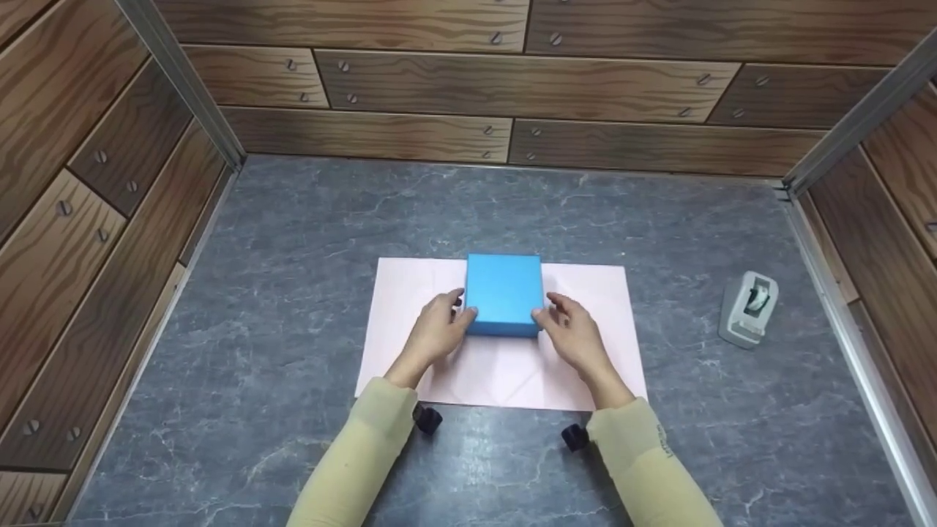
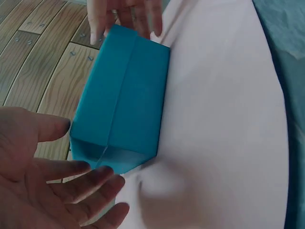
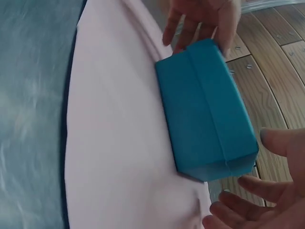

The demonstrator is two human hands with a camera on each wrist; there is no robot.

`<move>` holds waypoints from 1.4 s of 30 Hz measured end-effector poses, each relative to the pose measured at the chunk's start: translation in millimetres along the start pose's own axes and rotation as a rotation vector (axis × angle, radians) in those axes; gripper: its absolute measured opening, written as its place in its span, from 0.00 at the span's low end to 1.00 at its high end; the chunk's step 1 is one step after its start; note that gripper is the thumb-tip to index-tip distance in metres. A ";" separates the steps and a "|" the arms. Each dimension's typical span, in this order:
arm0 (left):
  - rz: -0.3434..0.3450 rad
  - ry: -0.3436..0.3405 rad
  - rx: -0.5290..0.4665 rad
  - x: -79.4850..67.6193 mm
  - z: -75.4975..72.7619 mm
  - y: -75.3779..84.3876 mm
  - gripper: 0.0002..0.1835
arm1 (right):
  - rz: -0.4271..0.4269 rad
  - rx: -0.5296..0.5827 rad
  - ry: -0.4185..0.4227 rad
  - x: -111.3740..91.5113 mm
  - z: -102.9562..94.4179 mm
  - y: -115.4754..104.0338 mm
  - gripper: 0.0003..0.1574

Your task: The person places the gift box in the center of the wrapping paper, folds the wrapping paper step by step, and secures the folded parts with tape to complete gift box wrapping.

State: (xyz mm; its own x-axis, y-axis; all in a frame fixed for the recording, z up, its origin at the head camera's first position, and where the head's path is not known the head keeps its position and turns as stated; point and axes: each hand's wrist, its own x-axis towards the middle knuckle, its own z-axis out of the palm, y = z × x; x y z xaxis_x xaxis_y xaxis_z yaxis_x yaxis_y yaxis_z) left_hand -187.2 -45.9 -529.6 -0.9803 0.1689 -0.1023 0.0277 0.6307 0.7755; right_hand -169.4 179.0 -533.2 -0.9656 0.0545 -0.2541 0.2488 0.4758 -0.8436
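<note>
A blue lidded box [image 1: 504,289] rests on a pale pink sheet [image 1: 505,373], near the sheet's far edge. At the box's left side is my left hand [image 1: 437,329], its thumb by the near corner and its fingers loosely spread. My right hand [image 1: 577,333] mirrors it on the other side, thumb by the near right corner. In the left wrist view, the left fingers [image 2: 90,183] lie close against the box's end without curling round it. The right wrist view has the right hand [image 3: 281,191] spread beside the opposite end, with a small gap visible.
A grey tape dispenser [image 1: 748,309] stands to the right on the dark marbled surface [image 1: 293,293]. Wood-patterned walls [image 1: 512,88] with metal corner strips enclose the back and both sides. Black wrist cameras [image 1: 427,419] sit at the sleeve cuffs.
</note>
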 end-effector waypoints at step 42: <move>0.122 -0.066 0.026 19.2 1.6 2.3 0.28 | -0.048 0.046 -0.075 18.3 -8.3 0.7 0.45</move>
State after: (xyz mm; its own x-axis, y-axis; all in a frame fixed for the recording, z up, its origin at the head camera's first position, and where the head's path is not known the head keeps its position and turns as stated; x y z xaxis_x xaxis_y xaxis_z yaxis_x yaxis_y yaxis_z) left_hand -205.6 -40.0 -530.8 -0.9543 0.2946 -0.0498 0.1518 0.6217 0.7684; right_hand -187.5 187.6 -534.5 -0.9685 -0.0341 -0.2466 0.2077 0.4353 -0.8760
